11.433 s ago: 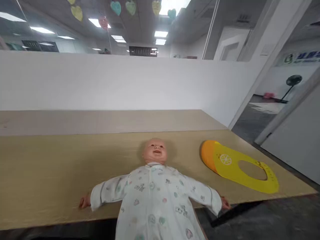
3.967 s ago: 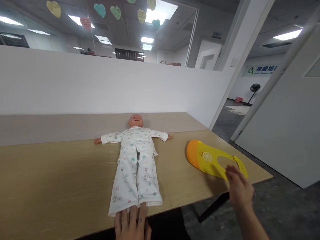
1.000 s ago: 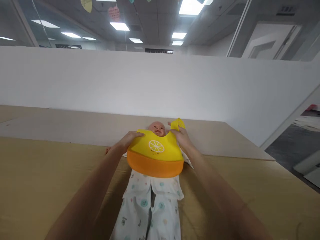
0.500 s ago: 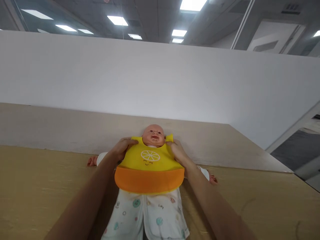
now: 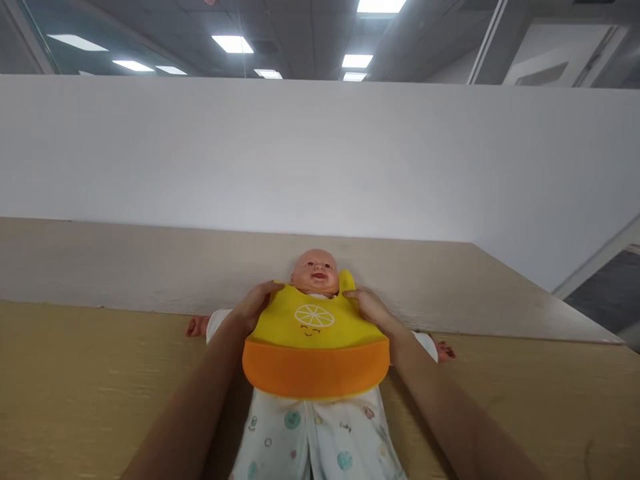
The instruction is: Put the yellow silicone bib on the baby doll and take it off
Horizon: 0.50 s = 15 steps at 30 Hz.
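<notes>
While both hands are taken up with the bib [image 5: 313, 338], we see it spread over the chest of the doll [image 5: 315, 265], whose head points toward the desk's [image 5: 100, 380] far edge, well left of the far right corner. Our left hand [image 5: 257, 307] is nearly closed, pinching the bib's upper corner on its side; our right hand [image 5: 371, 309] pinches the opposite corner, at the foot of the strap [image 5: 347, 281] standing beside the doll's head. The fingers behind are hidden, so we cannot tell how much each one holds. We judge the bib light, bendy and rubbery, hard to break, and perhaps a little slippery on its smooth face. The orange pocket [image 5: 316, 371] looks thicker and stiffer, so it probably weighs the lower edge down. We would favour the two thin upper corners, thumb in front, since lifting by the strap alone might twist the bib, and the pocket's bulging rim seems awkward to pinch.
</notes>
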{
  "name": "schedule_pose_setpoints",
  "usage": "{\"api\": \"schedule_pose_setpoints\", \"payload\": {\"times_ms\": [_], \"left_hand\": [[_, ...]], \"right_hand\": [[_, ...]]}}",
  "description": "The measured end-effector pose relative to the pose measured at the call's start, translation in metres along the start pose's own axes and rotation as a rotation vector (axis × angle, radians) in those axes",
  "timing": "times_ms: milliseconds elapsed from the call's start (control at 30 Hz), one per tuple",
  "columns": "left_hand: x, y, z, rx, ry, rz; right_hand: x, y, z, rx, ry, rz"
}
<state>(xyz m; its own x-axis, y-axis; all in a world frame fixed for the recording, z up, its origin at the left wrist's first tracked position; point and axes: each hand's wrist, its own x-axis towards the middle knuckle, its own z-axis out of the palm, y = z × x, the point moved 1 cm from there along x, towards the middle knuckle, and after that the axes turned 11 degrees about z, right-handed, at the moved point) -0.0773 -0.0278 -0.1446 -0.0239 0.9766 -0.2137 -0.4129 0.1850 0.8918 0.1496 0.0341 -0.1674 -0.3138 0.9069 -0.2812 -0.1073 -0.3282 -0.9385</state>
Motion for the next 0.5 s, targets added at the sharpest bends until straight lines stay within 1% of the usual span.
{"api": "schedule_pose_setpoints", "payload": {"times_ms": [67,133,233,333,400,500], "left_hand": [[0.000,0.000,0.000,-0.030,-0.027,-0.011],[0.000,0.001,-0.001,-0.062,-0.043,-0.010],[0.000,0.001,-0.003,-0.106,-0.046,0.012],[0.001,0.000,-0.004,-0.143,-0.043,0.065],[0.002,-0.002,-0.005,-0.176,-0.065,0.105],[0.005,-0.004,-0.006,-0.233,-0.126,0.116]], "right_hand": [[0.001,-0.002,0.001,0.064,0.006,0.121],[0.002,-0.004,0.002,0.083,-0.007,0.139],[0.000,-0.005,0.004,0.111,-0.035,0.126],[-0.006,-0.008,0.008,0.150,-0.039,0.139],[-0.010,-0.011,0.012,0.179,-0.023,0.200],[-0.010,-0.018,0.019,0.197,-0.011,0.322]]}}
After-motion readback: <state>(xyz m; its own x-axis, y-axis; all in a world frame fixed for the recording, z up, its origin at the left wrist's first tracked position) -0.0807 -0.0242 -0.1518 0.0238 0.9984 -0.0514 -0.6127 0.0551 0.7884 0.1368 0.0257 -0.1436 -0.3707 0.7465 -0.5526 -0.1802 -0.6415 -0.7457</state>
